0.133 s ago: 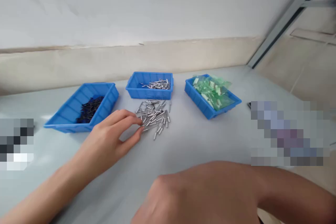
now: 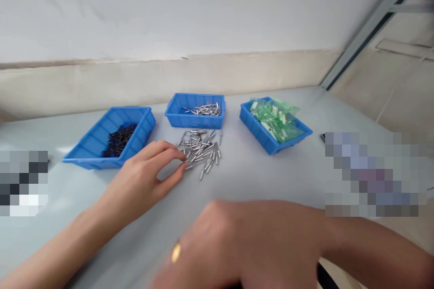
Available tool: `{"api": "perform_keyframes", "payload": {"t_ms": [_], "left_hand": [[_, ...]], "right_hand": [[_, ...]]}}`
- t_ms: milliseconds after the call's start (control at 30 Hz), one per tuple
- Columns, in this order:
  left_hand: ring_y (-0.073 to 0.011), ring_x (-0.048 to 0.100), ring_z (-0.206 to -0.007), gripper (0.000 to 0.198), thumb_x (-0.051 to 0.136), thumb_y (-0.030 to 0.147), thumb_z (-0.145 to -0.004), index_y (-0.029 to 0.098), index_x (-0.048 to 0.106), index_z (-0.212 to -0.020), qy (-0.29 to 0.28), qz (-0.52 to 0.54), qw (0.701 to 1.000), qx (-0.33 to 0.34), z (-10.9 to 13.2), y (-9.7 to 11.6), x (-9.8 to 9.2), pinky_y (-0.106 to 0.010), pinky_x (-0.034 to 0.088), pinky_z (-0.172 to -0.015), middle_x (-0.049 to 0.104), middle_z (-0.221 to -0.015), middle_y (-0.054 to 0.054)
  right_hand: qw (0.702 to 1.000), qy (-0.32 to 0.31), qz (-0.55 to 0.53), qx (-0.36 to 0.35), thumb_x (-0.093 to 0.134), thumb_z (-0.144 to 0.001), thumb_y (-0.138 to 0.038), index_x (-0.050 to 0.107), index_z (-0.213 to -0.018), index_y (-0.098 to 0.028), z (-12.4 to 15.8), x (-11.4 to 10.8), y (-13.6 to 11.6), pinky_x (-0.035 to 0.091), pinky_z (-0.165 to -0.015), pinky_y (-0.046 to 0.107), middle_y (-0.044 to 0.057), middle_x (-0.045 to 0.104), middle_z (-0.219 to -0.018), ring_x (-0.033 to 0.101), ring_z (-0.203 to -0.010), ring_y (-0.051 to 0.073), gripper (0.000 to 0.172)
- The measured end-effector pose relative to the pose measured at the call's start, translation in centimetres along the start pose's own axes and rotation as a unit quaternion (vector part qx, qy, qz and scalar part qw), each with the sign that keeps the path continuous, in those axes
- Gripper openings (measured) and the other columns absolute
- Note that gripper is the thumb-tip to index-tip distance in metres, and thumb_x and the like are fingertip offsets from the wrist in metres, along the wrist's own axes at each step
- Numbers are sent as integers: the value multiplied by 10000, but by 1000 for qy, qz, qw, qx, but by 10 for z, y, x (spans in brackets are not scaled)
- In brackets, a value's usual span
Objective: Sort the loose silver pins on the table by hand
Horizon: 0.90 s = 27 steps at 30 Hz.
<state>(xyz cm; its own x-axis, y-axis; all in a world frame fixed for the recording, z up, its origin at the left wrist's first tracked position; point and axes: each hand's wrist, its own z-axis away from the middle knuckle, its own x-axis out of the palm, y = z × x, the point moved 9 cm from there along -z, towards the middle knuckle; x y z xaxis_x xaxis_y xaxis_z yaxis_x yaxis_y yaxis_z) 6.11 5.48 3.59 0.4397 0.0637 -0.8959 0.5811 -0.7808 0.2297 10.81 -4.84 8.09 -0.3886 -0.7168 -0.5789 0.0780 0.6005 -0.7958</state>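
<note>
Silver rivets (image 2: 200,148) lay in a loose pile on the tabletop (image 2: 257,174), in front of the middle bin (image 2: 195,121), which held more. The left hand (image 2: 144,174) was at the pile's left edge, thumb and index fingertip close together; a grip could not be confirmed. The right hand (image 2: 233,244) occupied the foreground; its finger state could not be determined. The left bin (image 2: 93,142) contained dark parts (image 2: 120,140); the right bin (image 2: 257,131), green bags (image 2: 280,122).

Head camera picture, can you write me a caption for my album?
Left hand at a pile of small metal pins, with three blue bins nearby.
</note>
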Motion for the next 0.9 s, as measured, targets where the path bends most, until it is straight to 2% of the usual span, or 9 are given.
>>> {"api": "perform_keyframes", "payload": {"t_ms": [67, 100, 167, 233, 300, 433, 533, 700, 900], "left_hand": [[-181, 559, -872, 121, 491, 277, -859, 202, 569, -914, -33, 12, 999, -15, 1, -1, 4, -286, 450, -759, 571, -946, -36], [-184, 557, -857, 135, 480, 287, -863, 193, 574, -886, -45, 22, 999, -16, 1, 0, 5, -285, 456, -729, 575, -921, -40], [-181, 558, -850, 161, 472, 291, -869, 179, 576, -918, -50, 11, 998, -24, 2, 0, 5, -301, 458, -749, 566, -912, -46], [-180, 561, -860, 164, 472, 287, -869, 185, 582, -936, -44, 7, 999, -24, 2, -1, 4, -314, 461, -773, 571, -920, -40], [-185, 566, -880, 150, 472, 269, -865, 186, 589, -907, -51, 7, 998, -24, 3, -2, 6, -321, 464, -793, 579, -919, -42], [-190, 577, -872, 123, 504, 242, -842, 179, 598, -891, -29, 21, 999, -36, 3, -7, 2, -327, 482, -782, 595, -904, -45], [-176, 582, -857, 109, 518, 217, -833, 177, 599, -894, 4, 55, 998, -41, 4, -8, -4, -318, 491, -771, 593, -917, -46], [-138, 580, -845, 110, 524, 215, -848, 174, 598, -919, 47, 143, 989, -5, 6, 3, -13, -278, 492, -786, 588, -917, -40], [-140, 578, -836, 109, 534, 171, -826, 171, 607, -907, 54, 180, 982, 17, 7, 13, -14, -277, 497, -773, 592, -903, -44]], "right_hand": [[987, 152, 50, 24, 450, -909, -322, 526, -1054, -161, 6, -25, 19, 437, -735, 126, -15, 638, -878, 587, -797, 59, 229], [968, 221, 114, 40, 472, -900, -302, 532, -1051, -169, 11, -35, 30, 442, -775, 167, -4, 638, -899, 584, -831, 83, 211], [904, 325, 260, 96, 482, -888, -256, 550, -1057, -170, 23, -50, 51, 426, -875, 292, 56, 612, -1015, 548, -971, 163, 201], [875, 315, 344, 131, 478, -886, -235, 552, -1086, -177, 22, -52, 69, 430, -877, 352, 91, 581, -1082, 527, -1016, 204, 221], [872, 282, 373, 142, 455, -900, -229, 567, -1062, -183, 19, -51, 81, 453, -831, 343, 75, 603, -998, 545, -973, 200, 202], [875, 256, 381, 155, 432, -914, -230, 593, -948, -184, 17, -52, 88, 467, -749, 313, 48, 624, -867, 576, -864, 176, 171], [879, 248, 372, 165, 429, -914, -232, 589, -936, -188, 18, -51, 91, 464, -714, 302, 40, 638, -851, 591, -821, 169, 168], [890, 228, 347, 190, 422, -912, -221, 568, -907, -188, 17, -47, 97, 446, -654, 284, 27, 645, -841, 597, -776, 162, 150], [901, 212, 338, 171, 427, -895, -211, 522, -825, -177, 11, -37, 94, 405, -578, 262, 26, 626, -773, 578, -661, 146, 123]]}}
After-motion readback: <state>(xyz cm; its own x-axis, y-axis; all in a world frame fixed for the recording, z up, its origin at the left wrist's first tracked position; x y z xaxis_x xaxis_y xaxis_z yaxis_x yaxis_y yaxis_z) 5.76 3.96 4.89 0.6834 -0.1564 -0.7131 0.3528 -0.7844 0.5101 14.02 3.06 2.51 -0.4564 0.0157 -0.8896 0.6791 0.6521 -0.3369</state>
